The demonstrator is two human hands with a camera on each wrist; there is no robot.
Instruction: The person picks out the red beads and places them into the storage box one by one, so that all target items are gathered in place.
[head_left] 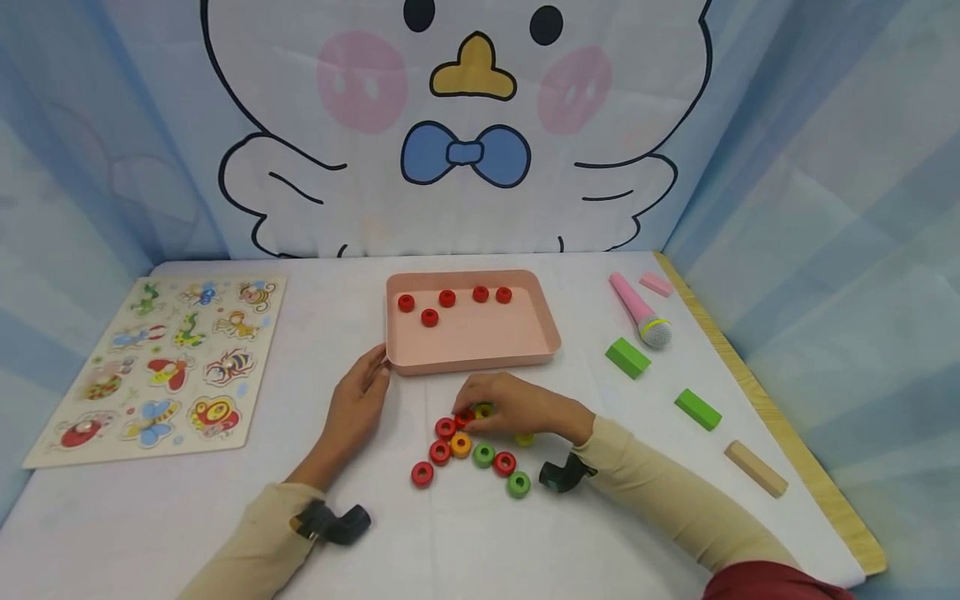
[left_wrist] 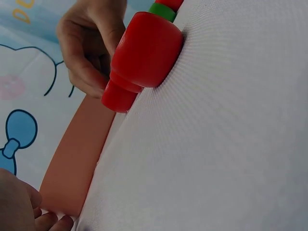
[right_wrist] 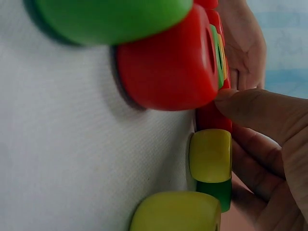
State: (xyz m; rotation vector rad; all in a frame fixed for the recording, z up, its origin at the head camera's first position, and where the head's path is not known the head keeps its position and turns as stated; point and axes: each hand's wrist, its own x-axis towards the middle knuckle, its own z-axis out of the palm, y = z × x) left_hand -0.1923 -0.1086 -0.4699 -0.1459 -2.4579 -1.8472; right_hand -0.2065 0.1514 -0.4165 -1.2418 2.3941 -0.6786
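My right hand [head_left: 521, 406] is over the loose group of beads and pinches a red bead [head_left: 464, 418] between thumb and fingers; the right wrist view shows the thumb [right_wrist: 262, 113] against its side. Around it on the cloth lie several red beads, an orange bead [head_left: 461, 446], green beads [head_left: 483, 455] and yellow beads [right_wrist: 211, 155], some partly hidden by the hand. A pink tray [head_left: 487, 337] stands behind them with several red beads [head_left: 447, 298] inside. My left hand [head_left: 358, 404] touches the tray's near left corner with relaxed fingers.
At the left lies a wooden puzzle board [head_left: 258, 358] with insect pictures. To the right are a pink toy microphone [head_left: 633, 300], a small pink block [head_left: 656, 284], two green blocks [head_left: 628, 358] and a plain wooden block [head_left: 756, 469], near the table's wooden edge [head_left: 780, 417].
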